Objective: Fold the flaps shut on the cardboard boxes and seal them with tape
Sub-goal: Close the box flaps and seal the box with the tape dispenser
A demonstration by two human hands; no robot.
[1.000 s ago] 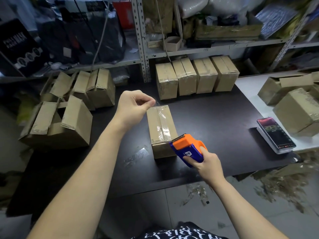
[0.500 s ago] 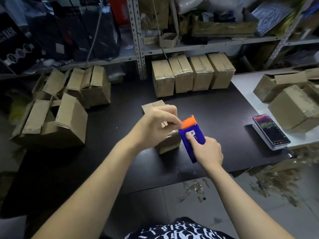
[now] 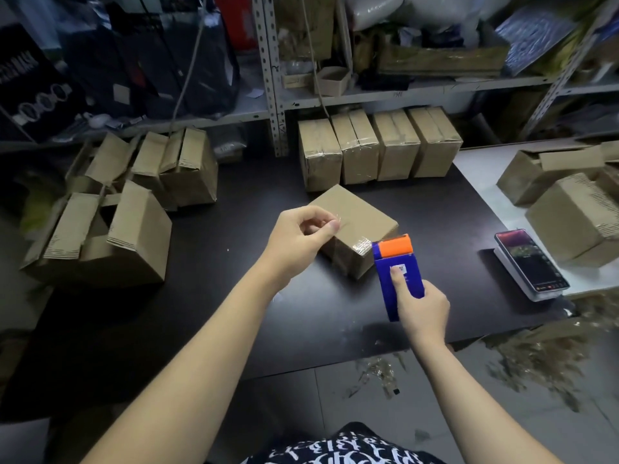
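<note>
A small cardboard box lies turned at an angle on the black table, with clear tape shining on its near corner. My left hand hovers over the box's left edge, thumb and forefinger pinching a strip of clear tape. My right hand grips a blue tape dispenser with an orange head, held against the box's near right corner.
Several sealed boxes stand in a row at the table's back. Unsealed boxes with flaps up crowd the left side. More boxes sit on the white table at right, beside a phone on a stand. Tape scraps litter the floor.
The box has been turned from lengthwise to an angle. My left hand came down to the dispenser, then drew back left pinching tape. The dispenser tipped upright at the box's corner.
</note>
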